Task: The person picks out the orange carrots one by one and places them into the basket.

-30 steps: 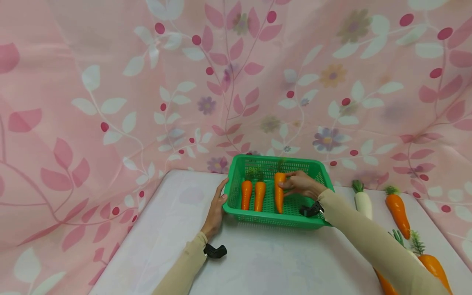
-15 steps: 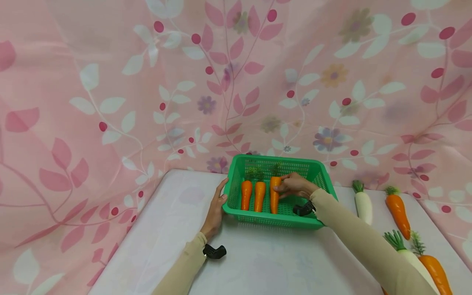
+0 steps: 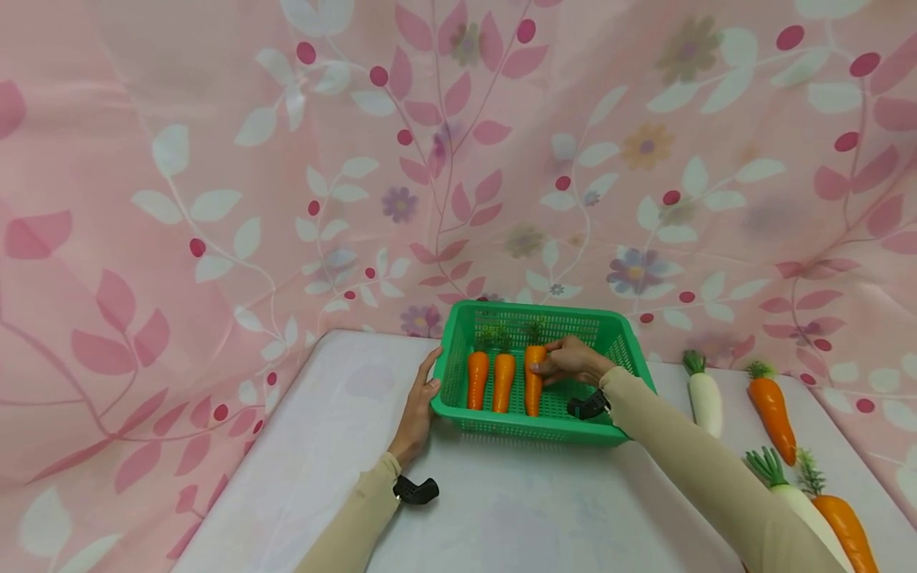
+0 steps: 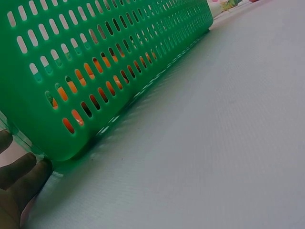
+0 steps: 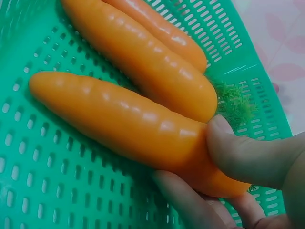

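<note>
A green plastic basket with slotted walls stands on the table. Three orange carrots with green tops lie side by side in it: a left carrot, a middle carrot and a right carrot. My right hand reaches into the basket and holds the right carrot near its leafy end, thumb on one side and fingers on the other, as the right wrist view shows. My left hand rests against the basket's left end with its fingers extended. In the left wrist view its fingertips touch the basket's lower corner.
On the table's right side lie a white radish, a carrot, a second white radish and another carrot. The right sleeve passes near them. A pink floral cloth hangs behind the white table.
My right hand has lowered the right carrot and shifted it left, closer to the middle carrot. The left hand stays at the basket's left end.
</note>
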`<state>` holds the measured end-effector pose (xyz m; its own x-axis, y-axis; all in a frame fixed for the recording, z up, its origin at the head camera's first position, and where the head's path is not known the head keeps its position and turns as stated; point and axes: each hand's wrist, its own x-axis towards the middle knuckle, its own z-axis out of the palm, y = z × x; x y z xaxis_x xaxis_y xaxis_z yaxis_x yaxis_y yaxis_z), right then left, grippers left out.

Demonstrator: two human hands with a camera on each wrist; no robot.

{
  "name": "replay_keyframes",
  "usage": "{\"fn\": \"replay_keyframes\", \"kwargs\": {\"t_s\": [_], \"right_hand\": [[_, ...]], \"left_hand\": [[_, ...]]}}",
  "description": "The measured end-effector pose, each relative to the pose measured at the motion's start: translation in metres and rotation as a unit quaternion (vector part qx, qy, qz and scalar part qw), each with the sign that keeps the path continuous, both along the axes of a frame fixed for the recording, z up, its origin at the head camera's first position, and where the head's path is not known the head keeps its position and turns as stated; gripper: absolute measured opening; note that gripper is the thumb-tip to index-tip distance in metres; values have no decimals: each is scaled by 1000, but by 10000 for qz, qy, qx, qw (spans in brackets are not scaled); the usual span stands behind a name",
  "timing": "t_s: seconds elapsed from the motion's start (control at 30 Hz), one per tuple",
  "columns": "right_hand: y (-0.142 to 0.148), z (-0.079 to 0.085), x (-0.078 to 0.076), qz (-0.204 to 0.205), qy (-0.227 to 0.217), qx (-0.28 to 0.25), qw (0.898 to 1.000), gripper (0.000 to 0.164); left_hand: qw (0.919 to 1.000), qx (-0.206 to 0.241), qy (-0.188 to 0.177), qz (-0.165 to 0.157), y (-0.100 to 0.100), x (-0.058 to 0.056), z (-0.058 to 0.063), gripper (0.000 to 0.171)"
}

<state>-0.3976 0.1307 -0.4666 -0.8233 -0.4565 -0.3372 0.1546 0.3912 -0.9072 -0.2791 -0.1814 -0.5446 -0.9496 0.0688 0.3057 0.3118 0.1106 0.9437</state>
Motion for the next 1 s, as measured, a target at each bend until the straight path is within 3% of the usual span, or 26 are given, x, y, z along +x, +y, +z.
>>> {"fn": "replay_keyframes", "kwargs": {"t_s": [0.3,0.67,1.0], "right_hand": [[-1,3,1,-139,195,410,9989,60],[0,1,3,-171,358,628,9972,69],[-2,1,0,-228,378,798,9958,68]], "left_hand": [[10000,63,43,-35,0,1,2,58],[10000,53,-24,-25,0,1,1,58],[9999,80,-45,-70,-1,0,0,58]]}}
